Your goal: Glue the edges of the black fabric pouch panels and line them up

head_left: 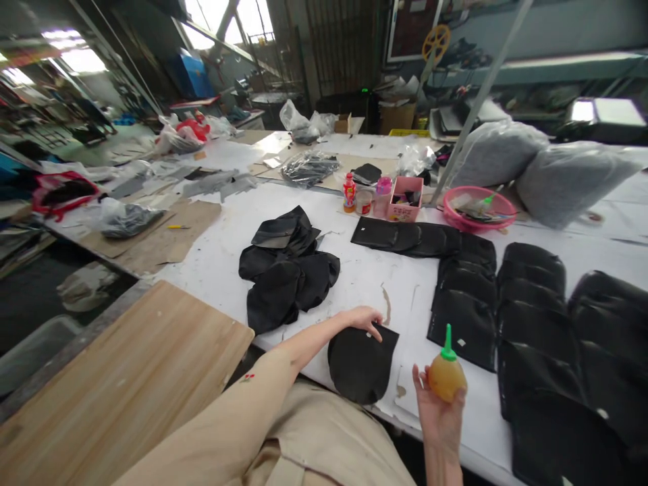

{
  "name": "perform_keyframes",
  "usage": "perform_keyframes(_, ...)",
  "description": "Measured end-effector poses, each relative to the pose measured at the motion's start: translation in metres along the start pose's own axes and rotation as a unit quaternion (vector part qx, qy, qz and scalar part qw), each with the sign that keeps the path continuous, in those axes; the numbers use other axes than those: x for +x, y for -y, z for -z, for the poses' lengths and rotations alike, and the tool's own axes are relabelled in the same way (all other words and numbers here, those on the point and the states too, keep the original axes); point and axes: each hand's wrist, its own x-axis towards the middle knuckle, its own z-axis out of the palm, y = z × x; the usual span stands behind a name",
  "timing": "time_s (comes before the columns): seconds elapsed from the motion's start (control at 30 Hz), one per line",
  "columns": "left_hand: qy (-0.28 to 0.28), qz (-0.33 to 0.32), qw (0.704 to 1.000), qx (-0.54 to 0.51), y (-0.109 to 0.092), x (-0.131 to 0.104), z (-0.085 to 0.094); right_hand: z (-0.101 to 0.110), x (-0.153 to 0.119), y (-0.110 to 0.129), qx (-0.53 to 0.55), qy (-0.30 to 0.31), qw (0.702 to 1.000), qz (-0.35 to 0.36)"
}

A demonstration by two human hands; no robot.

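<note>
My right hand (441, 415) is wrapped round a round squeeze bottle (447, 378) with amber liquid in it. Its green nozzle points up, and it is held above the table's front edge. My left hand (363, 317) rests on the top edge of a black sheet piece (360, 368), thumb and fingers apart. That piece has a straight top, a rounded bottom and a small white patch beside my thumb. Left of it lies a loose heap of similar black pieces (288, 270). On the right, overlapping black pieces (463, 304) lie in rows, some with small white patches.
Behind the pieces stand a small drink bottle (349, 193), a pink box (406, 200) and a pink basin (478, 210). Stuffed plastic bags (572, 179) sit at the back right beside a slanting metal pole (480, 101). A wooden board (136, 378) lies at the left front.
</note>
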Motion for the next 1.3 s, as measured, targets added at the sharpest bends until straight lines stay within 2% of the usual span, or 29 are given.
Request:
perform_keyframes(0.1, -0.033, 0.041, 0.991, 0.126, 0.008, 0.005, -0.009, -0.016, 0.009, -0.015, -0.023, 0.014, 0.999, -0.023)
perform_keyframes(0.2, -0.118, 0.046, 0.976, 0.179, 0.003, -0.008, -0.020, -0.036, 0.017, -0.034, -0.043, 0.028, 0.998, -0.044)
perform_keyframes(0.3, -0.183, 0.059, 0.965, 0.181, -0.003, -0.036, -0.033, -0.055, 0.024, -0.050, -0.046, 0.059, 0.995, -0.072)
perform_keyframes(0.37, -0.230, 0.094, 0.953, 0.172, -0.002, -0.061, -0.042, -0.065, 0.030, -0.058, -0.040, 0.070, 0.992, -0.095)
perform_keyframes(0.4, -0.249, 0.121, 0.947, 0.165, 0.001, -0.075, -0.046, -0.068, 0.033, -0.062, -0.039, 0.078, 0.990, -0.111)
perform_keyframes(0.47, -0.309, 0.217, 0.917, 0.132, 0.007, -0.102, -0.058, -0.071, 0.038, -0.068, -0.043, 0.071, 0.988, -0.129)
perform_keyframes(0.53, -0.309, 0.311, 0.897, 0.056, 0.013, -0.125, -0.071, -0.069, 0.041, -0.074, -0.055, 0.070, 0.987, -0.136)
perform_keyframes(0.6, -0.261, 0.377, 0.887, -0.056, 0.017, -0.142, -0.085, -0.063, 0.042, -0.079, -0.067, 0.073, 0.985, -0.139)
perform_keyframes(0.67, -0.216, 0.409, 0.866, -0.191, 0.019, -0.151, -0.097, -0.057, 0.043, -0.082, -0.073, 0.079, 0.984, -0.142)
perform_keyframes(0.73, -0.213, 0.409, 0.826, -0.325, 0.021, -0.155, -0.106, -0.051, 0.044, -0.084, -0.074, 0.087, 0.983, -0.143)
perform_keyframes(0.8, -0.241, 0.390, 0.775, -0.435, 0.023, -0.157, -0.111, -0.046, 0.045, -0.086, -0.072, 0.092, 0.983, -0.140)
perform_keyframes(0.93, -0.280, 0.349, 0.679, -0.583, 0.027, -0.160, -0.115, -0.039, 0.047, -0.089, -0.065, 0.101, 0.983, -0.136)
perform_keyframes(1.03, -0.292, 0.286, 0.604, -0.684, 0.027, -0.159, -0.119, -0.035, 0.048, -0.091, -0.060, 0.095, 0.985, -0.130)
perform_keyframes(1.1, -0.304, 0.255, 0.568, -0.721, 0.026, -0.156, -0.123, -0.034, 0.048, -0.092, -0.062, 0.091, 0.986, -0.127)
perform_keyframes(1.17, -0.305, 0.253, 0.556, -0.730, 0.024, -0.155, -0.127, -0.033, 0.048, -0.093, -0.071, 0.092, 0.985, -0.125)
perform_keyframes(1.2, -0.302, 0.260, 0.561, -0.726, 0.023, -0.155, -0.128, -0.033, 0.048, -0.094, -0.077, 0.094, 0.985, -0.123)
perform_keyframes(1.3, -0.250, 0.281, 0.604, -0.702, 0.020, -0.158, -0.134, -0.032, 0.049, -0.096, -0.085, 0.098, 0.985, -0.118)
